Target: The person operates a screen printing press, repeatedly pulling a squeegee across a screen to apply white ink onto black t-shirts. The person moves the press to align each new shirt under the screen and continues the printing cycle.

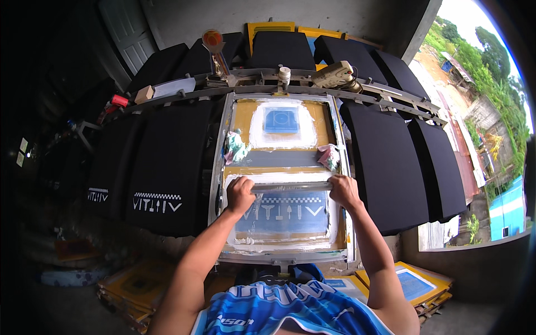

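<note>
My left hand (240, 195) and my right hand (344, 191) are both closed on the ends of a long squeegee (291, 187). It lies crosswise over a silk-screen frame (350, 240), just above a blue stencil area (282, 226) with a checkered strip and tool shapes. White ink is smeared around that area. Farther up the same frame is a second, smaller blue stencil (281, 120) ringed in white. Two crumpled rags, one pale green (236, 148) and one pinkish (329, 156), rest at the frame's sides. The squeegee's blade edge is hidden.
Black shirts (385, 162) lie on boards either side; two at left (167, 162) carry white prints. Behind, a metal rail (245, 79) bears a white jar (284, 77), a trophy (215, 56) and a beige device (336, 74). Yellow-framed screens (427, 285) are stacked below.
</note>
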The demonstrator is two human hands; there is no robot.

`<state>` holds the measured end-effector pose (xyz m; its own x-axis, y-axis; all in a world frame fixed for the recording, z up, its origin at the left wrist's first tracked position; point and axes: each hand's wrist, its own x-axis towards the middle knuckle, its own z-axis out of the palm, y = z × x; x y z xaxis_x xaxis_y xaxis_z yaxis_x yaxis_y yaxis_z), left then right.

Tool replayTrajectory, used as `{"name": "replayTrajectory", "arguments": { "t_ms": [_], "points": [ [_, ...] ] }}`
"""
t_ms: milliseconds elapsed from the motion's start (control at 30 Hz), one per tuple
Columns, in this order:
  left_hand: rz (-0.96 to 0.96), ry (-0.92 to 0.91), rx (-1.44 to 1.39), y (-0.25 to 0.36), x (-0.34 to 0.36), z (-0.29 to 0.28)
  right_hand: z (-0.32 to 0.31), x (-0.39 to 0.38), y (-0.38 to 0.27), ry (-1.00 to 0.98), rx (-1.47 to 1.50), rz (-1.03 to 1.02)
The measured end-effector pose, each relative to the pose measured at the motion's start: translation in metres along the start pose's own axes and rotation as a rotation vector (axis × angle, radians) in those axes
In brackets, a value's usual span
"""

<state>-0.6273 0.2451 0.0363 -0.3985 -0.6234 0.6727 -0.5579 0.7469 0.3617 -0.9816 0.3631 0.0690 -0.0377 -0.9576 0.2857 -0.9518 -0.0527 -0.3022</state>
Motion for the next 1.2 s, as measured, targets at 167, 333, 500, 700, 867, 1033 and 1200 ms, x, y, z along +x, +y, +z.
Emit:
{"name": "replayTrajectory", "arguments": {
  "t_ms": [167,333,500,700,867,1033,1200],
  "points": [
    [-0.017,-0.051,0.03,-0.015,0.035,0.05,0.013,0.029,0.041,-0.124,-0.084,0.122],
    [-0.011,-0.154,0.004,0.003,0.014,0.042,0.007,-0.015,0.037,-0.161,-0.056,0.152],
    [0.044,-0.241,-0.117,0.026,-0.024,-0.005,-0.018,-0.085,-0.018,-0.23,0.01,0.192],
    [0.086,-0.199,-0.076,-0.008,-0.015,-0.045,-0.013,-0.067,-0.055,-0.278,0.059,0.081],
    [0.032,-0.05,-0.009,-0.047,0.02,-0.01,0.019,0.021,-0.025,-0.163,0.01,0.033],
    [-0.034,-0.094,0.026,-0.075,0.034,0.027,0.05,0.062,0.004,-0.096,-0.005,0.033],
    [-0.005,-0.112,0.005,-0.048,-0.018,-0.003,0.043,0.0,-0.022,-0.105,0.029,0.047]
  ]
}}
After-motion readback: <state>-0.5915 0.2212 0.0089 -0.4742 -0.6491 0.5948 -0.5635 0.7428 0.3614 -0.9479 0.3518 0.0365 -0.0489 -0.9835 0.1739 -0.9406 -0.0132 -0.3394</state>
